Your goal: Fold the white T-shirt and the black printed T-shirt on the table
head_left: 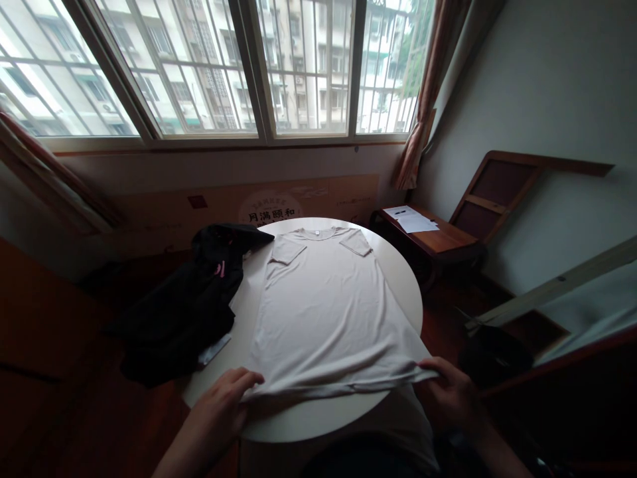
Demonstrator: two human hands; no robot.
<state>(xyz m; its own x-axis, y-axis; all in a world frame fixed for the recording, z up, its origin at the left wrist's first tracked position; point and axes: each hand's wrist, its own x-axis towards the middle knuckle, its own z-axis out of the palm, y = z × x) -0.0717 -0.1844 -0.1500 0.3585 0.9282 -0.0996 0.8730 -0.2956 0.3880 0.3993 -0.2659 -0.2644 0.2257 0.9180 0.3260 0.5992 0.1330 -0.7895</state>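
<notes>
A light grey short-sleeved T-shirt (pixel 323 299) lies spread on a round white table (pixel 293 425), its neckline toward the window and its hem toward me. My left hand (pixel 226 398) pinches the hem's left corner at the near table edge. At the right, my right hand (pixel 450 388) grips the other hem corner, which is pulled out past the table's edge. Soft folds run across the lower part of the shirt, between the two hands. The fingertips under the cloth are partly hidden.
Black clothing (pixel 184 305) with a pink mark hangs over the table's left side. To the right stands a wooden chair (pixel 448 236) with white papers (pixel 409 218) and a pen on it. A large printed cardboard box (pixel 318 192) leans below the barred window.
</notes>
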